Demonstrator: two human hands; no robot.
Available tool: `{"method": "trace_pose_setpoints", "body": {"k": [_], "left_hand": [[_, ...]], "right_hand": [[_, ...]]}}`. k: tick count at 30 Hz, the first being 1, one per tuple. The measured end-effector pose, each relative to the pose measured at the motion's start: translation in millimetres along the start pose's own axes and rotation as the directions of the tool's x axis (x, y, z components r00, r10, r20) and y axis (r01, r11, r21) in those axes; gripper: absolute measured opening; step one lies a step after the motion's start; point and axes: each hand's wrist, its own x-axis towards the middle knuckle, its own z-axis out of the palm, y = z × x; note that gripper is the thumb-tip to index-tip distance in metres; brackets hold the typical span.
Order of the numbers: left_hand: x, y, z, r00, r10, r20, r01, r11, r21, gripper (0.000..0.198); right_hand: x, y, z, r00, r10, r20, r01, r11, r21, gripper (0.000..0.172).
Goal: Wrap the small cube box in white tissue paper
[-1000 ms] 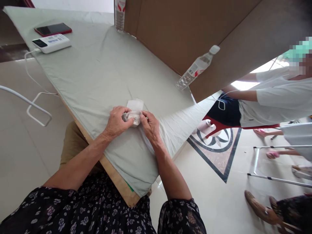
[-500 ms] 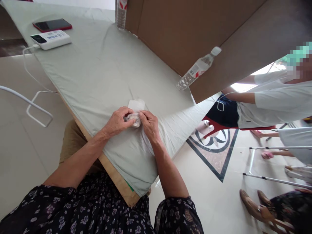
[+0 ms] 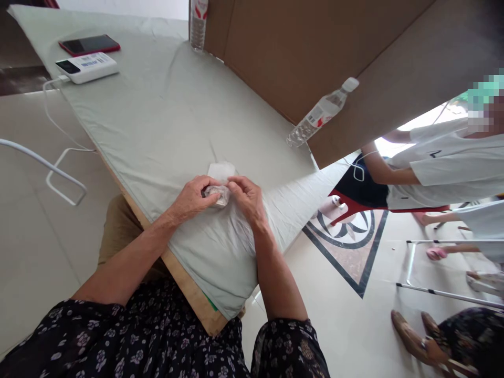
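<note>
Close to the table corner, my left hand (image 3: 191, 198) grips a small pale packet (image 3: 218, 195) with a shiny, clear-looking wrapping. Its thumb lies across the top and the fingers curl round the far left side. My right hand (image 3: 247, 198) is closed in a pinch at the packet's right edge, thumb against forefinger. What sits between those fingertips is too small to make out. Just beyond the packet lies a flat white piece (image 3: 221, 169), partly covered by the hands. Crinkled clear film (image 3: 241, 230) appears to lie under my right wrist.
A cardboard panel (image 3: 275, 58) stands across the far right, with a plastic bottle (image 3: 323, 113) against it and another bottle (image 3: 198, 26) at its left end. A phone (image 3: 90, 44) and a cabled white power bank (image 3: 87, 68) lie far left. A seated person (image 3: 441, 157) is at right.
My right hand has shifted slightly right and away from the packet, its fingertips still pinched. The left hand keeps its hold. The whole view has moved a little.
</note>
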Motion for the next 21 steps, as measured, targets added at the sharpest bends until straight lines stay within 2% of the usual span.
{"method": "trace_pose_setpoints", "body": {"k": [3,5,7,12,21], "left_hand": [[0,1,-0.2,1.0,-0.03,0.008,0.03,1.0,0.005,0.033],[-1,1,-0.3,1.0,-0.029,0.008,0.029,1.0,-0.001,0.032],[-1,1,-0.3,1.0,-0.024,0.003,0.024,1.0,-0.002,0.031],[-1,-1,1.2,1.0,0.015,-0.01,-0.014,0.999,0.047,0.026],[-3,-6,6.1,0.991,0.063,-0.121,-0.044,0.987,0.153,0.024]], "right_hand": [[9,11,-6,0.976,0.184,-0.115,-0.176,0.982,0.072,0.039],[20,16,-6,0.959,0.272,-0.077,-0.263,0.959,0.1,0.044],[31,18,-1,0.957,0.29,-0.003,-0.288,0.952,0.107,0.043],[38,10,12,0.984,0.15,0.096,-0.165,0.971,0.174,0.033],[10,0,8,0.997,-0.037,0.072,0.022,0.978,0.208,0.034]]}}
